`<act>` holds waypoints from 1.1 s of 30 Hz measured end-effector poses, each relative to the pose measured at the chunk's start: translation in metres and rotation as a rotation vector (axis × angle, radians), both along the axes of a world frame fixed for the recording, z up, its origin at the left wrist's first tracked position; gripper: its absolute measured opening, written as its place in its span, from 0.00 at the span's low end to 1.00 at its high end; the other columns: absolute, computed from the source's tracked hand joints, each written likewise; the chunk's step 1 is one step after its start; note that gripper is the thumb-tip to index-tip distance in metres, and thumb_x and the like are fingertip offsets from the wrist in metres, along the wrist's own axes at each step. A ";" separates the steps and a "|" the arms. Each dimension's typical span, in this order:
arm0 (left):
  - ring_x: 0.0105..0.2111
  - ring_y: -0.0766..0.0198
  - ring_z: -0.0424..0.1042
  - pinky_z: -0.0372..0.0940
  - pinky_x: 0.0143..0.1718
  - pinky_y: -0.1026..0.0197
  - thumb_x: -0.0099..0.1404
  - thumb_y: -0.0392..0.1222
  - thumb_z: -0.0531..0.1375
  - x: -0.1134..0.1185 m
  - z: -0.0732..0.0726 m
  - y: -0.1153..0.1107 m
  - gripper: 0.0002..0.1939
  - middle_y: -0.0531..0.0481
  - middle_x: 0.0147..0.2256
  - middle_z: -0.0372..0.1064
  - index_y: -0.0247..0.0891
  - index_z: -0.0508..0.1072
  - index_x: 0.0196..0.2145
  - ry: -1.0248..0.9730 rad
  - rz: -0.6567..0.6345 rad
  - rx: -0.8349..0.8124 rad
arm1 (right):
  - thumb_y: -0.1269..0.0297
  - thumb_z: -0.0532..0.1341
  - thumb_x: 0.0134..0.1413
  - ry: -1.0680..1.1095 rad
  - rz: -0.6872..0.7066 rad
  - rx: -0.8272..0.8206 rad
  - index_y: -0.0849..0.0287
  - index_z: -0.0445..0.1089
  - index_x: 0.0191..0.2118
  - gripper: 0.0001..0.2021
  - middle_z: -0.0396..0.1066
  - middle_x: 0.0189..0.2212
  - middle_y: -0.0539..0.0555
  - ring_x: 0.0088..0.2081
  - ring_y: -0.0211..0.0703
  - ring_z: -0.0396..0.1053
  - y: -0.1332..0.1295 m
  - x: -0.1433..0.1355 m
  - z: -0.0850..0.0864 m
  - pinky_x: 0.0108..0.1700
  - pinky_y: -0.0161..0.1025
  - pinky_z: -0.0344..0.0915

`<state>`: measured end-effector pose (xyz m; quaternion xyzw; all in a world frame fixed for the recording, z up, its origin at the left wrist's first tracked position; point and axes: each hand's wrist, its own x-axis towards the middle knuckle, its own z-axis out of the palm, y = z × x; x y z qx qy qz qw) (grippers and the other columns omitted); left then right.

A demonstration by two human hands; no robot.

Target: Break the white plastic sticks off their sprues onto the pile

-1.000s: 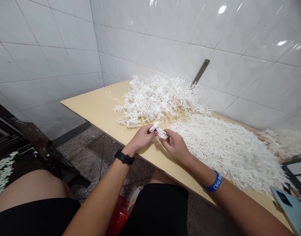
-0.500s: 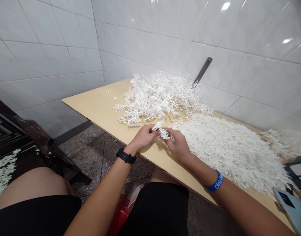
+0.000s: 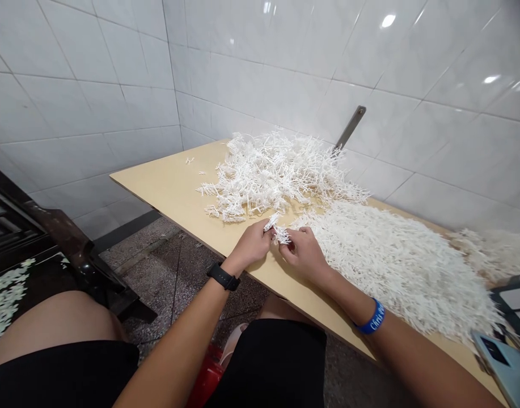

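My left hand [image 3: 254, 242] is closed on a small bunch of white branched plastic sprigs [image 3: 282, 233] above the front edge of the table. The fingers of my right hand [image 3: 301, 248] pinch the right side of the same bunch. Both hands nearly meet, and the fingertips are partly hidden by the sprigs. Just beyond them lies a tangled heap of white sprigs [image 3: 268, 175]. To the right of my right hand spreads a wide, flatter pile of white pieces [image 3: 396, 260].
The tan table [image 3: 166, 175] runs along a tiled wall [image 3: 294, 85]. A metal bar [image 3: 350, 127] stands up behind the heap. At the right edge lies a light-blue phone [image 3: 504, 362]. Dark wooden furniture [image 3: 64, 238] is at the left.
My fingers have closed in tighter around the bunch, and my right hand's fingers are more curled. My left hand has shifted slightly right. The piles look the same.
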<state>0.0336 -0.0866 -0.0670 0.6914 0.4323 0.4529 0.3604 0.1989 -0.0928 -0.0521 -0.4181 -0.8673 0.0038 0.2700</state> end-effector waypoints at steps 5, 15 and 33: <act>0.38 0.56 0.69 0.63 0.41 0.58 0.65 0.41 0.52 -0.003 0.006 -0.001 0.09 0.45 0.37 0.72 0.35 0.70 0.39 -0.039 -0.057 -0.026 | 0.70 0.53 0.53 0.064 -0.056 -0.035 0.56 0.59 0.25 0.07 0.63 0.19 0.48 0.22 0.40 0.57 0.003 0.005 -0.005 0.36 0.40 0.55; 0.40 0.56 0.71 0.63 0.43 0.59 0.61 0.36 0.55 -0.002 0.006 -0.001 0.10 0.47 0.38 0.74 0.34 0.74 0.38 -0.152 -0.116 -0.041 | 0.75 0.51 0.47 0.155 -0.063 -0.033 0.57 0.67 0.36 0.13 0.70 0.27 0.52 0.28 0.45 0.64 -0.001 0.008 -0.004 0.35 0.40 0.57; 0.20 0.69 0.54 0.50 0.25 0.64 0.61 0.46 0.54 -0.003 0.013 -0.002 0.13 0.57 0.19 0.54 0.38 0.61 0.23 -0.278 0.000 -0.274 | 0.66 0.53 0.56 0.235 -0.055 -0.095 0.57 0.59 0.28 0.06 0.61 0.21 0.48 0.24 0.38 0.59 -0.006 0.003 -0.003 0.28 0.36 0.53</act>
